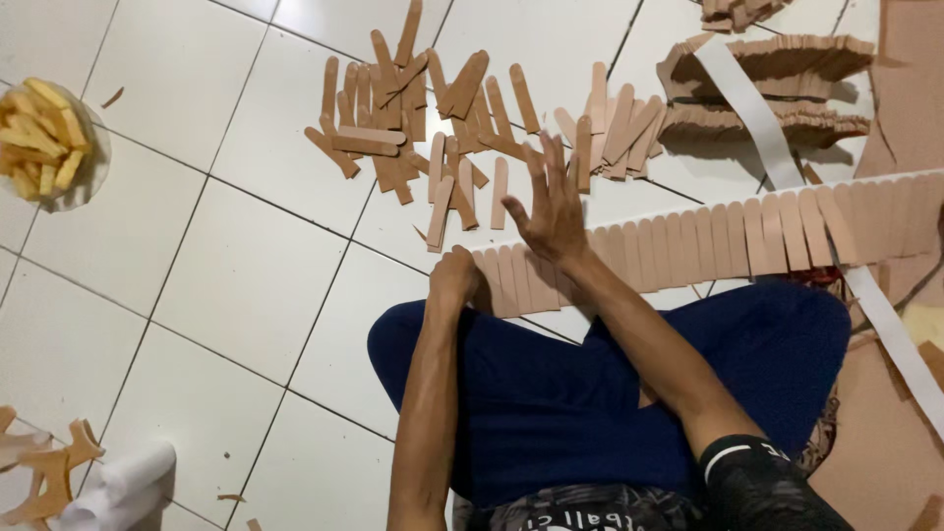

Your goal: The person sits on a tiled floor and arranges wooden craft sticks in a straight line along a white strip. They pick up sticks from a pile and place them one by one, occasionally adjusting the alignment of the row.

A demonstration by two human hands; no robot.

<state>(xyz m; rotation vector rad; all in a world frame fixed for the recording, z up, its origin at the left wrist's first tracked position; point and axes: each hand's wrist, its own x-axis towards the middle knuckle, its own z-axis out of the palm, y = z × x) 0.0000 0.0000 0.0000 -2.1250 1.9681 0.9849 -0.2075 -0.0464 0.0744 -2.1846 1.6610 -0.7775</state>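
A long strip of tan cardboard slats (728,238) joined side by side lies across my lap and the white tile floor, running up to the right. My left hand (455,277) presses down on the strip's left end with fingers curled. Just beyond the strip my right hand (551,202) hovers with fingers spread wide, holding nothing. Past it lies a loose pile of separate tan slats (447,113) scattered on the tiles. My legs in dark blue trousers (590,383) are folded beneath the strip.
Stacked folded slat strips (777,88) with a white band (747,103) sit at the top right. A clear bowl of yellow fried sticks (44,143) stands at the far left. Cardboard offcuts (44,472) and white cloth (128,487) lie bottom left. Brown cardboard sheet (885,442) at right.
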